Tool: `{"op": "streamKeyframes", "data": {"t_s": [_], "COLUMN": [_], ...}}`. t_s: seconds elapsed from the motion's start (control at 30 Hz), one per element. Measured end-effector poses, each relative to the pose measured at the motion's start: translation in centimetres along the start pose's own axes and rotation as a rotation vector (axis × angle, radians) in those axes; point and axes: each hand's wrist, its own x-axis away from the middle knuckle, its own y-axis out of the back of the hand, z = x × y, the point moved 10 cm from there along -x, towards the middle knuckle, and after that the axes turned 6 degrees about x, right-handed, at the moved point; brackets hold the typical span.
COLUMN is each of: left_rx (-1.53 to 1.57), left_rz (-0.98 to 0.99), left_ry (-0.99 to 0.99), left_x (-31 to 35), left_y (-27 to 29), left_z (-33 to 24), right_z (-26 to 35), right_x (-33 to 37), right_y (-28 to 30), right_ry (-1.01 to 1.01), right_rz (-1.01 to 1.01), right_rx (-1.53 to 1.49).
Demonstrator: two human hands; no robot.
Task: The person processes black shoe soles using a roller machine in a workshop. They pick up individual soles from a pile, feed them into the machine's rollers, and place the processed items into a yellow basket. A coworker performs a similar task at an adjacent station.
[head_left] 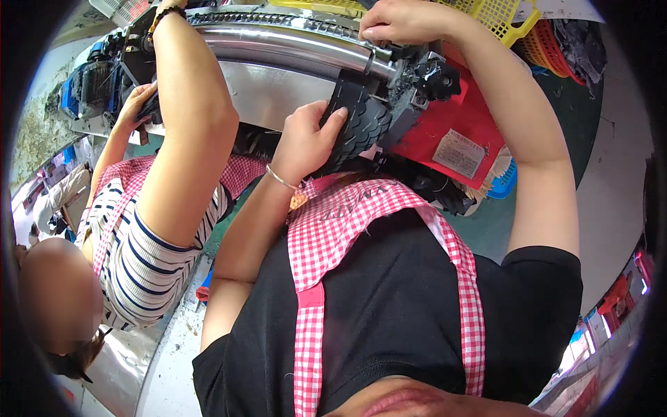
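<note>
My left hand (310,141) grips the near edge of a black rubber piece (366,127) with a scale-like tread pattern, thumb on top and fingers hidden beneath. The piece runs up to the front of a machine with a shiny metal roller (299,43), close to the roller's right end. Over the far side of that end, my right hand (399,22) is closed, its fingers curled downward. Whatever it may hold there is hidden.
A co-worker in a striped top stands at my left; their one hand (142,104) holds something dark by the machine. Right of the roller sit a dark bracket (436,78) and a red panel (451,125) with a label. Yellow (497,21) and orange (549,52) baskets stand behind.
</note>
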Motion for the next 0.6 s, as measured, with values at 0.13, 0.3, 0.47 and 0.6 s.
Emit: {"op": "streamKeyframes", "data": {"t_s": [0.13, 0.3, 0.47, 0.6], "left_rx": [0.089, 0.52, 0.481, 0.257], "left_rz": [0.053, 0.191, 0.041, -0.06], "left_ry": [0.096, 0.068, 0.149, 0.056], "left_x": [-0.7, 1.7, 2.5, 1.2], "left_y": [-0.6, -2.1, -0.7, -0.1], "left_z": [-0.7, 0.1, 3.7, 3.6], "right_z": [0.4, -1.0, -0.2, 1.8], "right_x": [-1.1, -0.3, 2.0, 2.1], "right_y": [-1.1, 1.0, 7.1, 6.9], "right_ry": [0.022, -0.035, -0.042, -0.138], "right_rz": [0.024, -0.205, -0.519, -0.481], "right_rx": [0.078, 0.048, 0.054, 0.538]}}
